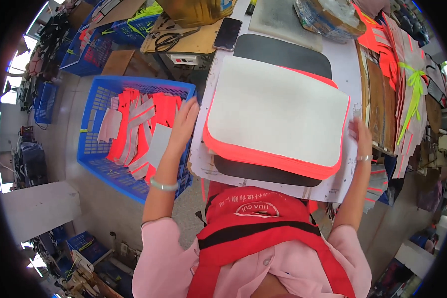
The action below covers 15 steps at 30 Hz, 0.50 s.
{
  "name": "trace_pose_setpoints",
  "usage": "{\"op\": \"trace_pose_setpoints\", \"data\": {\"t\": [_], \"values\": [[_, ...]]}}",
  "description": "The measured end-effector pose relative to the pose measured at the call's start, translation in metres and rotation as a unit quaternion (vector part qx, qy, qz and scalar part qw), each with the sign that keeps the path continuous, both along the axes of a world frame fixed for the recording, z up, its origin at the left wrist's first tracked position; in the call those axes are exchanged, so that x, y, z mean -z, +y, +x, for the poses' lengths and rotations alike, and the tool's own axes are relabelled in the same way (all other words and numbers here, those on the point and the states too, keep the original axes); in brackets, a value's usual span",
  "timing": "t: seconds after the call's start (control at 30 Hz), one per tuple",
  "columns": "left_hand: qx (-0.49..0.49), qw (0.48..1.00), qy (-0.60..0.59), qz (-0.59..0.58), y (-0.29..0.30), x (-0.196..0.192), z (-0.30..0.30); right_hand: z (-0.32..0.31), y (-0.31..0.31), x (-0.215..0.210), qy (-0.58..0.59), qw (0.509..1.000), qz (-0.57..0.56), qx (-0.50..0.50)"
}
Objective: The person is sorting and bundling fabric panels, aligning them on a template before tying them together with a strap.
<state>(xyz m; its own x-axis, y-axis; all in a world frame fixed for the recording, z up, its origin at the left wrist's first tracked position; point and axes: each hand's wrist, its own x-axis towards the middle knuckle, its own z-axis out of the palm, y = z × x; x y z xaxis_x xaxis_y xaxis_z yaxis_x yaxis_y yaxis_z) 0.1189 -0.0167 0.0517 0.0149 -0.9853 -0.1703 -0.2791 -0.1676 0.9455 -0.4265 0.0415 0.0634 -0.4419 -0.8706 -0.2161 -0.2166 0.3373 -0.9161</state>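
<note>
A stack of fluorescent orange-red fabric panels (263, 156) lies in front of me, topped by a pale grey-white rounded sheet (278, 111). Under the stack, a black mat (263, 171) shows at the near and far sides. To the left of the stack is my left hand (184, 121), fingers stretched out and holding nothing, by the table's edge and the basket rim. My right hand (361, 135) is just past the stack's right edge, apart from it, with fingers spread and partly turned away.
A blue plastic basket (134, 82) with orange and grey fabric pieces stands left of the white-topped table (340, 186). Beyond the stack lie a phone (228, 34), black scissors (171, 41) and a wrapped tape roll (330, 20). Tied fabric strips (407, 94) hang at the right.
</note>
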Motion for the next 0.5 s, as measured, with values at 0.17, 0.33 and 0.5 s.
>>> {"op": "trace_pose_setpoints", "data": {"t": [0.17,0.33,0.5], "values": [[-0.063,0.938,0.28,0.194,0.05,0.003,-0.006,0.05,0.105,0.035,-0.262,0.963,0.041,0.053],[0.037,0.941,0.254,0.221,0.036,-0.014,-0.02,0.046,0.105,0.043,-0.268,0.96,0.046,0.073],[0.064,0.927,0.248,0.275,0.046,-0.007,0.0,0.052,0.122,0.033,-0.245,0.962,0.096,0.076]]}}
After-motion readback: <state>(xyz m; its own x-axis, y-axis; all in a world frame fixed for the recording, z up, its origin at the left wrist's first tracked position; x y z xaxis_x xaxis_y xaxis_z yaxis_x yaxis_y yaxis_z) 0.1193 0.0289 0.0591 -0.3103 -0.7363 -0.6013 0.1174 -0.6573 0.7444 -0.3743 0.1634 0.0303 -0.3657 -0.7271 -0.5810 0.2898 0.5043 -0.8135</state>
